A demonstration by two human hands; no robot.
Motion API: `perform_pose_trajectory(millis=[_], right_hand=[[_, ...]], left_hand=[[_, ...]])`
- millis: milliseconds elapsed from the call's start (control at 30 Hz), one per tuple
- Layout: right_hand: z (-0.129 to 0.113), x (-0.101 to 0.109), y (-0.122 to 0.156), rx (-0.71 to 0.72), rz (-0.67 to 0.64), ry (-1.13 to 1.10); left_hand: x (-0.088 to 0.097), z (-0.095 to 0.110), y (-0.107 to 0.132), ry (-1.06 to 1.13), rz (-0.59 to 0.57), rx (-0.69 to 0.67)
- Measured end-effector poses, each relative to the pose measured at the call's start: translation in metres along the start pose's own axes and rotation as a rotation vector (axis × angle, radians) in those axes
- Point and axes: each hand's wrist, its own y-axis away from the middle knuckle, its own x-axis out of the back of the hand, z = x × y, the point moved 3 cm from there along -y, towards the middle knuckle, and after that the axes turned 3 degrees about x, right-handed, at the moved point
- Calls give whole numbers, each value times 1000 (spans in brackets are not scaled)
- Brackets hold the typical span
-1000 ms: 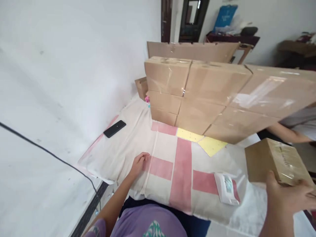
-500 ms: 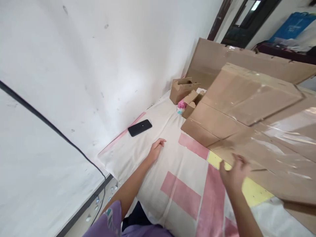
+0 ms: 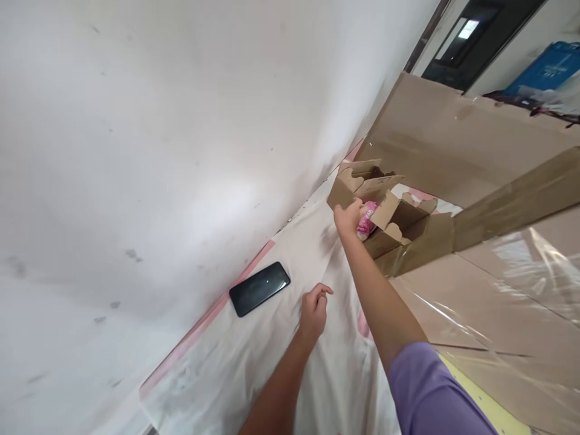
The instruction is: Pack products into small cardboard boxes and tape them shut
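Observation:
My right hand (image 3: 348, 217) reaches far out between two small open cardboard boxes and grips a pink and white packet (image 3: 367, 219) with lettering on it. Part of its fingers is hidden by the packet. One small box (image 3: 343, 188) stands behind the hand near the wall, the other box (image 3: 423, 232) just right of the packet. My left hand (image 3: 314, 311) rests on the pale cloth with its fingers curled in and nothing seen in them. A black phone (image 3: 260, 289) lies on the cloth to its left.
A white wall (image 3: 181, 151) borders the cloth on the left. Large taped cardboard (image 3: 507, 272) covers the right side, and a tall cardboard panel (image 3: 453, 133) stands at the back. Beyond it are a dark door (image 3: 484, 42) and a blue bag (image 3: 546, 69).
My right hand has moved from beside the large cardboard, forward and left, to the pink packet. The view has shifted closer to the small boxes. My left hand stays curled on the cloth.

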Motion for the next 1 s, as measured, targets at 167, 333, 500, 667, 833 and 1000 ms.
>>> perform_pose_trajectory(millis=[167, 333, 500, 667, 833, 1000], right_hand=[[46, -8, 23, 48, 73, 205], [80, -9, 42, 73, 130, 67], [90, -19, 44, 46, 103, -95], [95, -26, 39, -17, 20, -198], [100, -29, 27, -92, 119, -208], [103, -28, 22, -93, 93, -125]], left_hand=[[14, -2, -5, -12, 26, 4], [51, 14, -9, -133, 295, -78], [41, 88, -74, -338, 452, -245], [-36, 112, -260, -403, 178, -296], [-90, 66, -371, -389, 92, -293], [-76, 40, -348, -415, 160, -372]])
